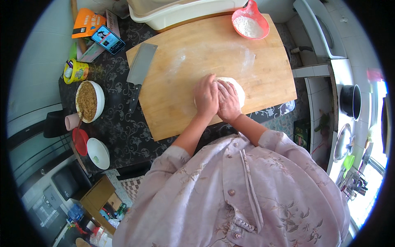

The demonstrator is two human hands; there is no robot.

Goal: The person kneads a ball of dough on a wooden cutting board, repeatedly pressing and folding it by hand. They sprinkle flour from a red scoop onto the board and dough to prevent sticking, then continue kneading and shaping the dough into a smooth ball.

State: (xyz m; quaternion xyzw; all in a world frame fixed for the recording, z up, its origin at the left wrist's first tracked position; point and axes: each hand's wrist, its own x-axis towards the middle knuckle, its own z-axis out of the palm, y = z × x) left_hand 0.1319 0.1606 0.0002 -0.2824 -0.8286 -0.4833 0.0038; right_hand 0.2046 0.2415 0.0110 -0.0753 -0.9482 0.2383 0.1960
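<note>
A ball of white dough [238, 88] lies near the front edge of a wooden board [185, 40] dusted with flour. Both hands press on it side by side, the fingers pointing away from me. My left hand [207, 95] covers the dough's left part and touches my right hand [227, 100], which has flour on its skin. How far the fingers curl round the dough is partly hidden. At the board's back right corner is a pink scoop [262, 26] of white flour [247, 26]. A cleaver [142, 63] rests across the board's left edge, its black handle over the patterned tablecloth.
Left on the cloth [123, 129] stand a bowl of brown filling [87, 101], a red bowl [81, 142], a white bowl [98, 153], a yellow tub [81, 72] and a lit phone [108, 39]. A white plastic bin [185, 15] borders the board's back. A dark pot [351, 102] stands far right.
</note>
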